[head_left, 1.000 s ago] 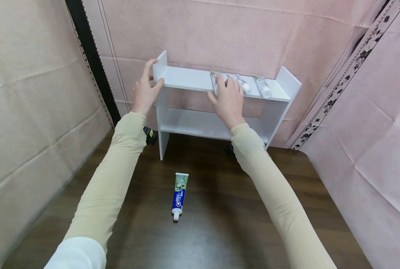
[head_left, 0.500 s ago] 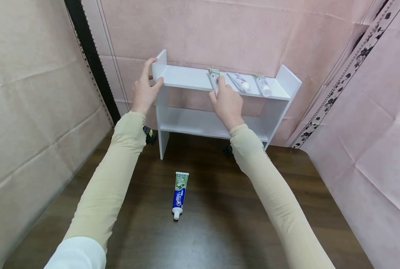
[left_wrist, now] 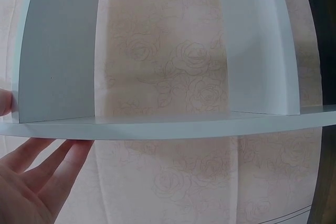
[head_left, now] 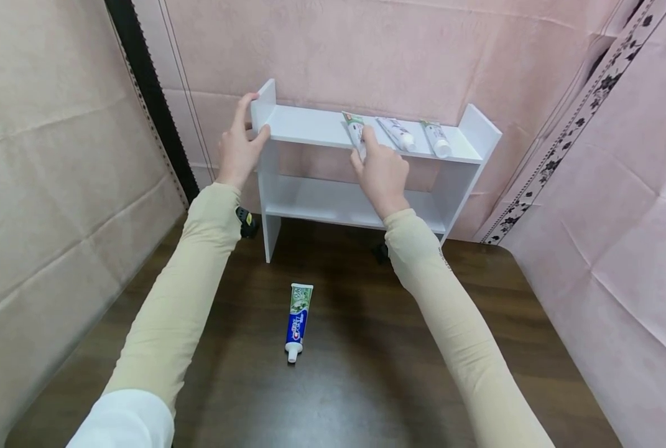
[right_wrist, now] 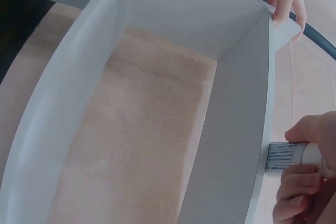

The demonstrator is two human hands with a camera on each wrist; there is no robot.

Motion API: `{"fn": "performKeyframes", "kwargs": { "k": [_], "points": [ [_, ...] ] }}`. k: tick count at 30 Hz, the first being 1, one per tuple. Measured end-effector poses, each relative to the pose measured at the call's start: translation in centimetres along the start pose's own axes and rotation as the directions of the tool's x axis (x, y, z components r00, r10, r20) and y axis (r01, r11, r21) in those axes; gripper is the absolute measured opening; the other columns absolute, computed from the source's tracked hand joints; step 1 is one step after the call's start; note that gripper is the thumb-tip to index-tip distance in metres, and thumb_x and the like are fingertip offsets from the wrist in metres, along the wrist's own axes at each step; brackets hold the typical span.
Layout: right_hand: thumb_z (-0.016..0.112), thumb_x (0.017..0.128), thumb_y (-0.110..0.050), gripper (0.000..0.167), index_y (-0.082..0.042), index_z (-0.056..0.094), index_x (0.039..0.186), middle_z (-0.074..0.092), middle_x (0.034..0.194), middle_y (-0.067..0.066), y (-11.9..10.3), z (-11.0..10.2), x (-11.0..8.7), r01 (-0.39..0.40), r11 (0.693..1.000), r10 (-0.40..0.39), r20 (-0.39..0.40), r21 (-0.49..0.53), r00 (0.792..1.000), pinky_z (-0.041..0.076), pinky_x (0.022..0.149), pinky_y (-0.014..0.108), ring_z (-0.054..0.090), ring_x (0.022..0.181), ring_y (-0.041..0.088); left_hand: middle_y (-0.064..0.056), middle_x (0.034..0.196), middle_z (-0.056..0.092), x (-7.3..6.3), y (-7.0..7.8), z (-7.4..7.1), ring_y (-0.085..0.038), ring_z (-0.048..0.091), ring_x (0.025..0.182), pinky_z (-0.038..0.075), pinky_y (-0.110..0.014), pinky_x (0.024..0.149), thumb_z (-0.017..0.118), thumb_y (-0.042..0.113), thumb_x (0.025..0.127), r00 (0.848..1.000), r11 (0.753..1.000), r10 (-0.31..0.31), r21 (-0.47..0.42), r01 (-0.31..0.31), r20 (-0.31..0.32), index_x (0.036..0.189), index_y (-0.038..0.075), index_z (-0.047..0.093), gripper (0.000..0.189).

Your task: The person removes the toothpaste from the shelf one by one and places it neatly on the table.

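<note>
My left hand (head_left: 237, 149) grips the left end of a white two-tier shelf (head_left: 321, 127), thumb and fingers on either side of the panel. Its fingers also show against the board's edge in the left wrist view. At the top board's front edge, my right hand (head_left: 383, 177) pinches a toothpaste tube (head_left: 354, 126) by its cap end. That tube's printed side (right_wrist: 283, 156) shows in the right wrist view, sticking out past the board. Two more toothpaste tubes, one (head_left: 397, 134) in the middle and one (head_left: 436, 138) farther right, lie on the top board, caps toward the front.
Another toothpaste tube (head_left: 298, 322), blue and green, lies on the dark wooden table (head_left: 355, 373) in front of the shelf, cap toward me. The lower board (head_left: 321, 200) runs beneath the top one. Pink patterned cloth (head_left: 377, 56) hangs behind, and cloth walls stand at both sides.
The right hand's fingers have drawn off the middle tube and now hold only the leftmost one, whose crimped end has shifted slightly left. The left hand keeps its grip on the shelf.
</note>
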State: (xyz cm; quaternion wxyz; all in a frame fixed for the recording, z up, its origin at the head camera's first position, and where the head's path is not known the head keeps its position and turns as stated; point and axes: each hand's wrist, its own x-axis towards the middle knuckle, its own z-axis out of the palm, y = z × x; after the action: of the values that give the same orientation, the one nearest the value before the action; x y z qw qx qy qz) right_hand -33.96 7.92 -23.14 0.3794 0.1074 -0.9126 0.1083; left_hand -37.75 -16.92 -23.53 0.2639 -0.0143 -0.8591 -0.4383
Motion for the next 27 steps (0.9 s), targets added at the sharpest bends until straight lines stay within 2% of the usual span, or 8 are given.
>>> {"fn": "performKeyframes", "kwargs": {
  "k": [5, 11, 14, 20, 27],
  "points": [
    [0.049, 0.096, -0.026, 0.029, -0.011, 0.052, 0.122, 0.06, 0.061, 0.013, 0.1, -0.2, -0.7, 0.017, 1.0, -0.017, -0.011, 0.023, 1.0, 0.025, 0.045, 0.032, 0.045, 0.05, 0.023, -0.014, 0.134, 0.061, -0.2, 0.1, 0.0, -0.029, 0.064, 0.084, 0.05, -0.037, 0.074, 0.048, 0.038, 0.097, 1.0, 1.0, 0.018, 0.0, -0.018, -0.001, 0.144, 0.054, 0.024, 0.055],
    [0.05, 0.095, -0.022, 0.026, -0.01, 0.052, 0.118, 0.055, 0.056, 0.01, 0.4, 0.2, -2.3, 0.052, 0.999, -0.051, -0.085, -0.001, 0.995, 0.023, 0.041, 0.031, 0.043, 0.045, 0.022, -0.016, 0.136, 0.059, -0.5, 0.0, 0.3, -0.031, 0.067, 0.089, 0.051, -0.039, 0.072, 0.048, 0.038, 0.098, 1.0, 1.0, 0.024, 0.007, -0.024, 0.008, 0.144, 0.054, 0.023, 0.055],
    [0.051, 0.095, -0.021, 0.029, -0.009, 0.053, 0.121, 0.057, 0.057, 0.011, 0.3, 0.3, -3.0, 0.072, 0.997, -0.072, -0.123, -0.009, 0.99, 0.027, 0.04, 0.033, 0.046, 0.043, 0.024, -0.017, 0.136, 0.058, -0.5, 0.0, 0.3, -0.033, 0.067, 0.093, 0.052, -0.042, 0.075, 0.048, 0.038, 0.098, 1.0, 1.0, 0.026, 0.006, -0.026, 0.0, 0.144, 0.054, 0.023, 0.055],
    [0.054, 0.093, -0.019, 0.025, -0.007, 0.056, 0.114, 0.063, 0.065, 0.014, 0.0, 1.0, -4.3, 0.11, 0.994, -0.11, -0.193, -0.011, 0.975, 0.04, 0.039, 0.04, 0.055, 0.044, 0.027, -0.018, 0.135, 0.059, -0.4, 0.0, -0.1, -0.033, 0.067, 0.092, 0.05, -0.039, 0.072, 0.049, 0.039, 0.097, 0.999, 1.0, 0.026, 0.012, -0.026, -0.023, 0.144, 0.055, 0.024, 0.055],
    [0.058, 0.091, -0.017, 0.021, -0.006, 0.056, 0.109, 0.063, 0.067, 0.015, 0.1, 1.9, -6.2, 0.165, 0.986, -0.167, -0.266, -0.03, 0.949, 0.037, 0.036, 0.036, 0.05, 0.04, 0.024, -0.017, 0.133, 0.061, -0.2, -0.2, -0.1, -0.033, 0.066, 0.089, 0.048, -0.037, 0.07, 0.047, 0.041, 0.097, 0.999, 0.999, 0.034, 0.015, -0.034, -0.029, 0.143, 0.056, 0.024, 0.054]
  ]
}}
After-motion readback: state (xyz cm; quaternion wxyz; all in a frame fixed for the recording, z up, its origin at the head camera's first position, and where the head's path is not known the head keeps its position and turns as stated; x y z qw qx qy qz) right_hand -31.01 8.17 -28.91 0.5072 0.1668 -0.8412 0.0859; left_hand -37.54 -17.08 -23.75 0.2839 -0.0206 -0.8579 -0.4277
